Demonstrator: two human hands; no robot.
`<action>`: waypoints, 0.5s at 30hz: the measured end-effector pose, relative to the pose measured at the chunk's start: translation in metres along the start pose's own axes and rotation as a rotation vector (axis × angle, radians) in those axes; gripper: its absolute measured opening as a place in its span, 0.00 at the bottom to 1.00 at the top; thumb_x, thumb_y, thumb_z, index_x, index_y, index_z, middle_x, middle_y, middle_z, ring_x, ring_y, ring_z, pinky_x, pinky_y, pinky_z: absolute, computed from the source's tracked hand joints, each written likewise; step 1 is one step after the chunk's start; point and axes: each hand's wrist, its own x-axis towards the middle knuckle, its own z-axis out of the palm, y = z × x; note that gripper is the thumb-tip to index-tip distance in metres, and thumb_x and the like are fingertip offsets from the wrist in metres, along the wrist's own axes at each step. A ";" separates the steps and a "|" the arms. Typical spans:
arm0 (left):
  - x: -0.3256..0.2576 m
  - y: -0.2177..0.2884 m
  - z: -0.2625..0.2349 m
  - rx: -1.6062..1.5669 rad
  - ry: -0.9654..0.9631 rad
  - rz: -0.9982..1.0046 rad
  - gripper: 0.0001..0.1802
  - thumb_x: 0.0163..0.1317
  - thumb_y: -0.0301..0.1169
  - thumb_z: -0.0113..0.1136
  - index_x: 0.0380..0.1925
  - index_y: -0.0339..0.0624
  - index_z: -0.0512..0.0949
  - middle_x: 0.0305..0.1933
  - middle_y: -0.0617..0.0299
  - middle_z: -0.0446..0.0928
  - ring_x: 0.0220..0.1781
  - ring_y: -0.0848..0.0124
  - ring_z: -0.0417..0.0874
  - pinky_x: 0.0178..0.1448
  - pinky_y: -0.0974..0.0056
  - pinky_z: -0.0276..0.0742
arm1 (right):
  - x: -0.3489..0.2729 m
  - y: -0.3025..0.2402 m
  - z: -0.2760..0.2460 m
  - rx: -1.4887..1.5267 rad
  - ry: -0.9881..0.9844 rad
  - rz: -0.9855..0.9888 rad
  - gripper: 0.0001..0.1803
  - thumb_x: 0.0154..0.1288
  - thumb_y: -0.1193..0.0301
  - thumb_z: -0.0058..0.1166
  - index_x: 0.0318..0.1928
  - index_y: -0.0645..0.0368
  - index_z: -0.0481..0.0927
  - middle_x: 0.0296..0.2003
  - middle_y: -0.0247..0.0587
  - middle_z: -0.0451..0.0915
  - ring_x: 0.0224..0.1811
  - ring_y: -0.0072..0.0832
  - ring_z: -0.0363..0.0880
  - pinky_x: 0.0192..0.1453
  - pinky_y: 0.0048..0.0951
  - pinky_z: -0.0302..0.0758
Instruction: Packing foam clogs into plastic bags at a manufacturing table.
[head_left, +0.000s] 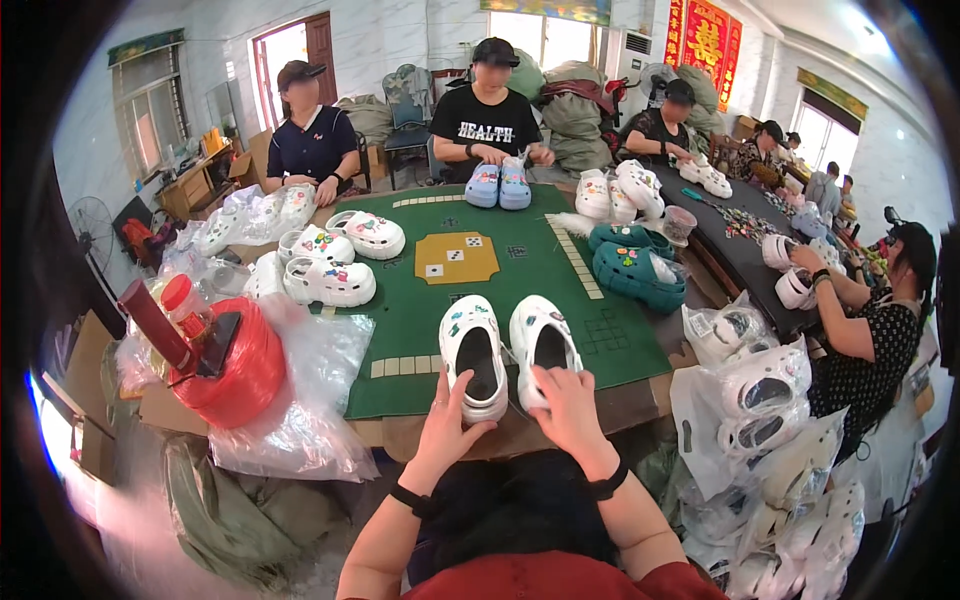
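Two white clogs stand side by side, toes pointing away from me, near the front edge of a green mat (405, 330). My left hand (452, 420) grips the heel of the left clog (467, 322), its thumb and fingers around the back rim. At the heel of the right clog (536, 318), my right hand (566, 408) is closed, fingers at the opening's edge. Small colourful charms dot both toes; the insides look dark. Several charm-covered white clogs (328, 283) sit to the left on the mat.
A red twine roll (218, 375) and clear plastic bags (310, 400) lie left. Teal clogs (640, 272) stand right, above stacked bagged clogs (765, 390). Across the table, a person in black (490, 120) handles blue clogs (498, 186). Other people work around a dark table (705, 215).
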 end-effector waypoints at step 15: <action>-0.003 0.007 0.000 0.076 0.063 -0.043 0.50 0.43 0.43 0.80 0.68 0.52 0.66 0.69 0.41 0.66 0.70 0.44 0.69 0.68 0.50 0.71 | 0.003 0.024 0.040 0.216 0.093 -0.227 0.36 0.50 0.76 0.61 0.64 0.60 0.70 0.51 0.46 0.74 0.57 0.45 0.71 0.65 0.48 0.61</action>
